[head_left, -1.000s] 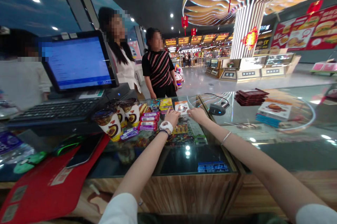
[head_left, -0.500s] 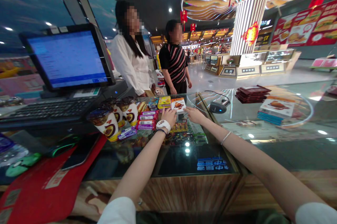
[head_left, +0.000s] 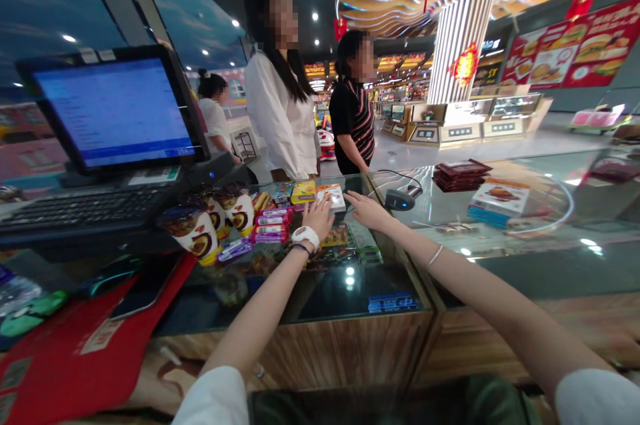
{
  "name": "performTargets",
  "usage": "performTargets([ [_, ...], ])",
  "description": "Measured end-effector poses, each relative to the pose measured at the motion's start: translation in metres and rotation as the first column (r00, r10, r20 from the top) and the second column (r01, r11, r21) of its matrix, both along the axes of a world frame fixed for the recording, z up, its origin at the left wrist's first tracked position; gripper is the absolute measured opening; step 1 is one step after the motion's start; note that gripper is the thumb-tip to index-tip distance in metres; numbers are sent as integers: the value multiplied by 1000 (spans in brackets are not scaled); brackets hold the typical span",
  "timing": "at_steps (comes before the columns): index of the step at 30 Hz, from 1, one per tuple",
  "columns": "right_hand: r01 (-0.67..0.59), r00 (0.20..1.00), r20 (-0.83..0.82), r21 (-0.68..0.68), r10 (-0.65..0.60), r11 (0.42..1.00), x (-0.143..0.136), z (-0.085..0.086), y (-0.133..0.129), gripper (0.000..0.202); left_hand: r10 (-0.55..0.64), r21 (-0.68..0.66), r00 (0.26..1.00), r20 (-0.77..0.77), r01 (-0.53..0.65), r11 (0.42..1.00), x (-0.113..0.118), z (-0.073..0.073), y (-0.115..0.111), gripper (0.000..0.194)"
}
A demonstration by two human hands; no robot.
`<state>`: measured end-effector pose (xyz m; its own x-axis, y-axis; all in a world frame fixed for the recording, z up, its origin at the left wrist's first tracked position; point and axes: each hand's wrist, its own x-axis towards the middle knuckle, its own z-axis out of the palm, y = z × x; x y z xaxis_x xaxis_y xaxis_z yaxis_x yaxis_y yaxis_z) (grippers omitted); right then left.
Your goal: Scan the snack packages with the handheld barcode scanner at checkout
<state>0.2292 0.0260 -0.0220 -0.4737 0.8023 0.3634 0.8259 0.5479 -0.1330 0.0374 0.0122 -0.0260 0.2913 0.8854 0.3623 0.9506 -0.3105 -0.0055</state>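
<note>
My left hand (head_left: 318, 218), with a white watch and a dark band at the wrist, has its fingers spread at the near edge of a white box with an orange-brown picture (head_left: 332, 196). Whether the fingertips touch the box I cannot tell. Off the box's right side, my right hand (head_left: 371, 212) stretches its fingers out, holding nothing. A yellow box (head_left: 303, 192) lies left of the white one. Purple-and-red wrapped snack packs (head_left: 271, 230) are stacked nearer me, beside several patterned snack cups (head_left: 197, 235).
A monitor (head_left: 117, 112) and keyboard (head_left: 85, 212) stand at left, with a phone (head_left: 145, 288) on a red mat (head_left: 80, 372). Right of my hands lie a black scanner (head_left: 399, 200), dark red packets (head_left: 460, 175) and stacked boxes (head_left: 500, 198). Two people stand across the glass counter.
My view has shifted, and the two people appear farther right. A third person now shows behind the monitor. Both hands stay around the white box, the right one's fingers slightly more spread.
</note>
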Motion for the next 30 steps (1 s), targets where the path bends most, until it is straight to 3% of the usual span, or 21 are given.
performTargets([
  [4,-39,997,-66,127,48,991,39,17,-23,60,-83,31,996,24,83,996,32,15,-19,50],
  [8,22,992,-125,192,2,981,91,21,-53,57,-234,18,972,25,233,972,81,22,-40,50],
  [16,192,974,-168,231,-155,954,203,-6,-99,57,-507,-3,862,1,507,862,185,8,-59,50],
  [19,287,951,-199,281,-237,916,242,-18,-111,54,-556,-12,831,0,556,831,215,4,-59,50],
  [23,466,882,-246,329,-402,821,281,-30,-122,51,-578,-15,815,40,579,815,251,3,-52,51],
  [27,653,754,-327,272,-570,707,298,-43,-124,53,-561,-53,819,120,570,820,286,1,-35,56],
  [30,684,717,-361,199,-596,702,299,-52,-121,59,-542,-68,815,205,565,823,310,-2,-21,63],
])
